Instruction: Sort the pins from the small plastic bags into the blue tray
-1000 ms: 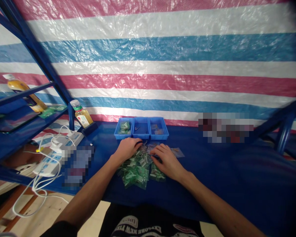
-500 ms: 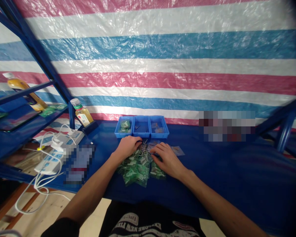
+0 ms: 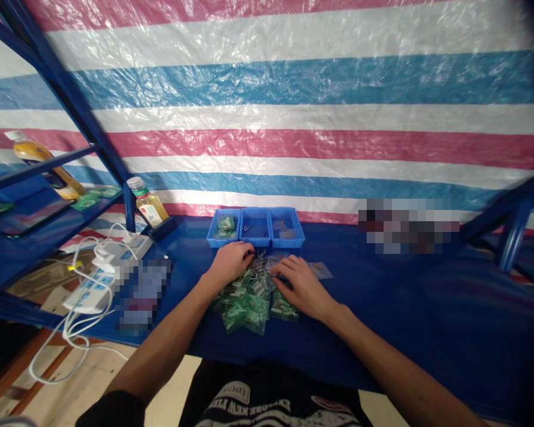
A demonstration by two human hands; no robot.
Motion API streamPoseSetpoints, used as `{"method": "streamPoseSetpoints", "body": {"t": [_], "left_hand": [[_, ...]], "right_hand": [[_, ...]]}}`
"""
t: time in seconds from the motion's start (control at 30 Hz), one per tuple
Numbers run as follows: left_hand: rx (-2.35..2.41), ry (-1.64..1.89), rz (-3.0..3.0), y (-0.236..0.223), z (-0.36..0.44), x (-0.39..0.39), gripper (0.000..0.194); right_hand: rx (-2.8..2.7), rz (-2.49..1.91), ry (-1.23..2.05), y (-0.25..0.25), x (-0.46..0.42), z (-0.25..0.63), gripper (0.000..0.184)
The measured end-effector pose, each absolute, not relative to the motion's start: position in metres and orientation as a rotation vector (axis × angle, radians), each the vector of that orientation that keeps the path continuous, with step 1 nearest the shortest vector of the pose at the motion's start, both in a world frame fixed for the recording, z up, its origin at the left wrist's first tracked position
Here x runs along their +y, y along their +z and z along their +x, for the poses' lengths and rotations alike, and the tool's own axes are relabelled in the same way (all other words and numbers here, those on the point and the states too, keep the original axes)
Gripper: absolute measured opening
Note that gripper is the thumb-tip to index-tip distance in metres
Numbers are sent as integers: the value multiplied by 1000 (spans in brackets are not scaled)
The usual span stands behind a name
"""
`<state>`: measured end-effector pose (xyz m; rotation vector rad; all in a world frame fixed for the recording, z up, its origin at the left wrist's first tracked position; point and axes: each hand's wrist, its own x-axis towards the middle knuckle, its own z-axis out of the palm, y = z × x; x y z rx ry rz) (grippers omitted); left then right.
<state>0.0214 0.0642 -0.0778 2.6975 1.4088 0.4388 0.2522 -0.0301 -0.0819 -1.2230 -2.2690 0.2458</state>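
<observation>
**A:** What's the setting?

**B:** A pink, white and blue striped tarp (image 3: 293,89) hangs behind a bench covered in blue sheeting (image 3: 396,302). Near the bench's front edge lies a heap of small green-tinted plastic bags (image 3: 244,308), with loose metal pins (image 3: 260,264) at its far edge.

**A:** And the hands?

**B:** The left hand (image 3: 230,264) sits at the heap's 11 o'clock edge, its fingers curled close together with the tips down by the pins. I can't tell whether they pinch anything. The right hand (image 3: 300,289) lies at 2 o'clock, fingers slightly spread over the bags, with no clear pinch.

**A:** What's nearby?

**B:** At 12 o'clock, just past the hands, stands a blue three-compartment tray (image 3: 255,228) holding green bags on the left, tiny metal pieces in the middle and flat packets on the right. At 2 o'clock lies a flat clear packet (image 3: 320,271). A white power strip (image 3: 100,279) sits at 9 o'clock.

**A:** How should hands work a heap like that?

**B:** Lightly, I'd judge: one hand steadying the slippery bags, the other using just its fingertips at the edge, so the pins don't scatter.
</observation>
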Motion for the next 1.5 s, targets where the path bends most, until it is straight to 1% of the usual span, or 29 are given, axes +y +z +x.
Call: {"method": "streamPoseSetpoints", "body": {"t": [0.37,0.6,0.77,0.87,0.97,1.07,1.17,1.4,1.5], "left_hand": [[1387,433,2716,-72,22,60,11],[1325,584,2692,-67,24,57,12],[1098,710,2718,-59,30,51,12],[943,724,2693,-55,33,46,17],[860,629,2661,-55,34,43,22],[766,557,2680,-58,35,42,21],[667,574,2694,-61,36,42,22],[617,614,2749,-60,38,40,35],[603,616,2758,-60,39,38,35]], "right_hand": [[-2270,-1215,223,-81,-30,252,9],[-2263,-1210,228,-81,-29,253,9],[-2239,-1205,226,-82,-28,253,7],[-2198,-1206,232,-82,-28,253,7],[-2160,-1206,248,-82,-28,254,9],[-2145,-1210,250,-83,-28,255,10],[-2147,-1220,244,-84,-27,256,11],[-2186,-1223,254,-81,-29,255,15],[-2205,-1200,264,-79,-29,254,18]]}}
